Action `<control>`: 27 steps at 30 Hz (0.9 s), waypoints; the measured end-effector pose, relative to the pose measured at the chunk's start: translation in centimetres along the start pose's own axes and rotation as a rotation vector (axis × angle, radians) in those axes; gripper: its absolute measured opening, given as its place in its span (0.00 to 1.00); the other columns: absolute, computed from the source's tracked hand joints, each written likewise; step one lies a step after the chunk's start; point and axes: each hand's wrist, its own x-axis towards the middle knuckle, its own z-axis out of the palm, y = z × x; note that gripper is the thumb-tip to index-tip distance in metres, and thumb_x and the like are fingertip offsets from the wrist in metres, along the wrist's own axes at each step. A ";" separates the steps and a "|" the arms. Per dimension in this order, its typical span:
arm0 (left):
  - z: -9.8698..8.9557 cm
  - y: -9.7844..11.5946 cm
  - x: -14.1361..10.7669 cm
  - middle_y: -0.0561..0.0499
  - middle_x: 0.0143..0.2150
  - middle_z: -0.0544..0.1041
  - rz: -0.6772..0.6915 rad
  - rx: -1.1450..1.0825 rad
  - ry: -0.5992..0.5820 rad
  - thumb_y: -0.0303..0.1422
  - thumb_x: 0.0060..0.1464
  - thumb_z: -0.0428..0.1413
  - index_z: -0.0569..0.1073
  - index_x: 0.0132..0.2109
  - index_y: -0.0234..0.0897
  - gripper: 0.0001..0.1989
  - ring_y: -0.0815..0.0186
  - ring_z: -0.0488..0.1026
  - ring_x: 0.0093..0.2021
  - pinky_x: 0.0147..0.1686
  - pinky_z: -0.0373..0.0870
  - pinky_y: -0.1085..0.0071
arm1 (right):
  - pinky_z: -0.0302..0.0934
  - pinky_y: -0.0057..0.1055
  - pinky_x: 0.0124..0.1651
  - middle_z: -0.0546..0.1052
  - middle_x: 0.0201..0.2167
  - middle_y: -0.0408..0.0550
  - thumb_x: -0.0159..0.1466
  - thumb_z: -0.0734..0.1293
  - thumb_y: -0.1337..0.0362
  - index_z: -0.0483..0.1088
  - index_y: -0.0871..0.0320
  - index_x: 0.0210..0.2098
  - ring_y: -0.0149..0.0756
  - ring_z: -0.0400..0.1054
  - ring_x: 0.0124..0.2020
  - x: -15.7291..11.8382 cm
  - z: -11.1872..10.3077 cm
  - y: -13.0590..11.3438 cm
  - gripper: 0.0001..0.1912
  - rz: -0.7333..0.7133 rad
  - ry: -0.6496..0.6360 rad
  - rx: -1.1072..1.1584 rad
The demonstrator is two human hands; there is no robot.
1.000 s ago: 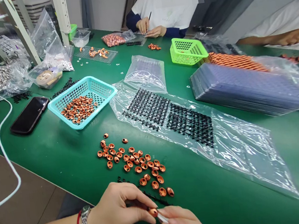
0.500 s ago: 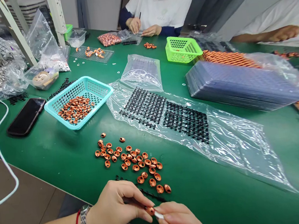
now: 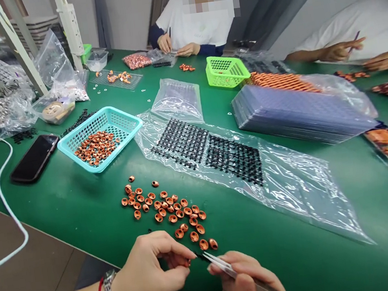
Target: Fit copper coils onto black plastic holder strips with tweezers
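Note:
My left hand (image 3: pixel 156 268) is closed near the table's front edge, with a small copper-coloured cup (image 3: pixel 187 263) mostly hidden among its curled fingers. Tweezers (image 3: pixel 226 268) with white tips are gripped in my right hand (image 3: pixel 249 278). Their tips point left at the end of a black strip (image 3: pixel 201 257) on the table, close to my left index finger; I cannot tell whether they touch it. Just beyond my hands lie many loose copper-coloured cups (image 3: pixel 172 219), their hollow sides mostly facing up.
A turquoise basket (image 3: pixel 123 142) holds more cups. Black parts (image 3: pixel 234 157) lie in rows on clear plastic film (image 3: pixel 298 189). Behind are a stack of clear trays (image 3: pixel 296 116) and a green basket (image 3: pixel 226 80). A phone (image 3: pixel 34 158) lies left. Two other people work across the table.
The tweezers have come away from the cup; their tips now show beside the black strip. The cup has gone deeper into my left fingers. The view has shifted slightly.

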 end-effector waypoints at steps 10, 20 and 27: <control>-9.5 6.4 3.5 0.51 0.35 0.77 0.432 0.546 0.499 0.29 0.55 0.61 0.81 0.43 0.39 0.08 0.66 0.74 0.35 0.39 0.74 0.70 | 0.75 0.32 0.39 0.79 0.41 0.51 0.65 0.71 0.63 0.77 0.56 0.42 0.38 0.77 0.36 0.9 -1.3 -1.3 0.06 0.127 -0.164 -0.362; -4.7 3.4 4.5 0.50 0.36 0.76 0.525 0.947 0.108 0.28 0.59 0.59 0.80 0.40 0.38 0.04 0.63 0.72 0.39 0.43 0.69 0.64 | 0.70 0.29 0.40 0.77 0.32 0.47 0.67 0.67 0.61 0.73 0.55 0.34 0.38 0.74 0.36 1.7 0.8 -1.6 0.06 0.003 -0.239 -0.544; -1.3 1.6 3.8 0.49 0.36 0.74 0.389 1.100 -0.039 0.28 0.58 0.60 0.78 0.34 0.36 0.04 0.61 0.70 0.37 0.39 0.66 0.64 | 0.66 0.24 0.27 0.75 0.28 0.44 0.67 0.67 0.59 0.72 0.56 0.33 0.32 0.71 0.25 1.9 1.6 -1.8 0.08 0.017 -0.204 -0.535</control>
